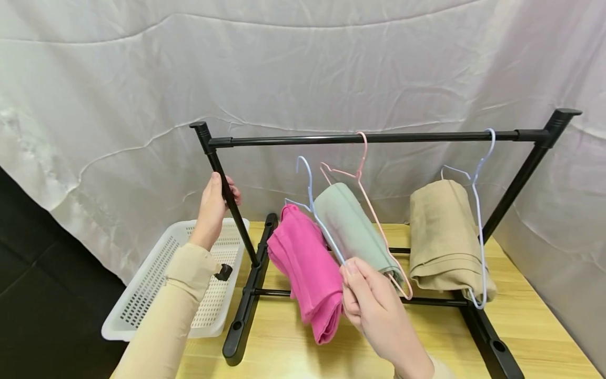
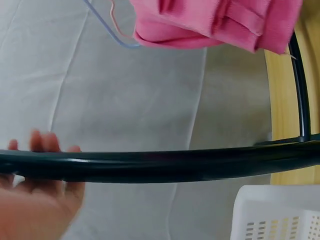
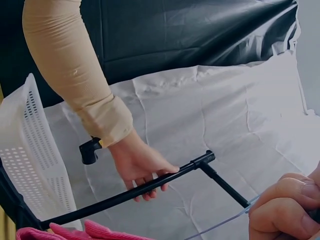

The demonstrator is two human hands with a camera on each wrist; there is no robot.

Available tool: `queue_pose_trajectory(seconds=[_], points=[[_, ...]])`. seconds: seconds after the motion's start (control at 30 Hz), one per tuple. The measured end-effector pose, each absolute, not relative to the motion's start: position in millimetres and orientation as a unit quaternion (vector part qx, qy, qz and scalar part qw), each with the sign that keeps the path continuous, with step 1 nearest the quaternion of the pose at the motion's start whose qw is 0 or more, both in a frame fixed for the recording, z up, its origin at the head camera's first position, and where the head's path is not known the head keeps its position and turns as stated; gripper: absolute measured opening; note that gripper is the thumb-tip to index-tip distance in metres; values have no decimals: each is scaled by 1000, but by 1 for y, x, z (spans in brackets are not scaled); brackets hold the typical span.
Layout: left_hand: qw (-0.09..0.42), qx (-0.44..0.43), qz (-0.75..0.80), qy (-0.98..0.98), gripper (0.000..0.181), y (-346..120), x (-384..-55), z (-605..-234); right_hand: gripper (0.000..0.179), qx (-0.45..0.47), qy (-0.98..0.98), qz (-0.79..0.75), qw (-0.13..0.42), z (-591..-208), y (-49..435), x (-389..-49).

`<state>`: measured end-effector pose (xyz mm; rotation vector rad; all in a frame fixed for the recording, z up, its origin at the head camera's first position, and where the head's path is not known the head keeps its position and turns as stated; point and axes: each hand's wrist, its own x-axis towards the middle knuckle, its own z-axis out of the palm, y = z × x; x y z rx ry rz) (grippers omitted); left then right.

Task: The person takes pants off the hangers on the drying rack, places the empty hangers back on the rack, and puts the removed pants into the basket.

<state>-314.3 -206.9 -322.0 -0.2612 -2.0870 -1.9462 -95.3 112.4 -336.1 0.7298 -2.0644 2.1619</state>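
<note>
Head: right hand (image 1: 379, 310) pinches blue hanger (image 1: 326, 232), wrist view unclear; left hand (image 1: 211, 210) grips post (image 1: 239, 222).

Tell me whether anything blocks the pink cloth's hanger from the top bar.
Nothing visible does: in the head view, the hook above the pink cloth shows below a bare stretch of the bar. The pink hanger is on the bar farther right, clear of that stretch.

The head view is bright, with soft shadows on the desk (image 1: 279, 352). Dimmer, the left wrist view blurs the left hand (image 2: 42, 202) around eight o'clock; the right wrist view's curtain (image 3: 240, 115) pales toward three o'clock.
</note>
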Motion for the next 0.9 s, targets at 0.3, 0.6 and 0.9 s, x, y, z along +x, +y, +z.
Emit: queue_pose_trajectory(seconds=[0.3,0.6,0.9], points=[[165,-13,-549,-820,67,-207,-288,-330,40,240,-677,696,19,-345,116,-91],[159,24,-523,-837,71,-188,-254,-358,39,226,-701,676,27,-348,118,-87],[68,27,-597,-799,87,-166,-222,-407,32,277,-653,705,10,-353,120,-88]])
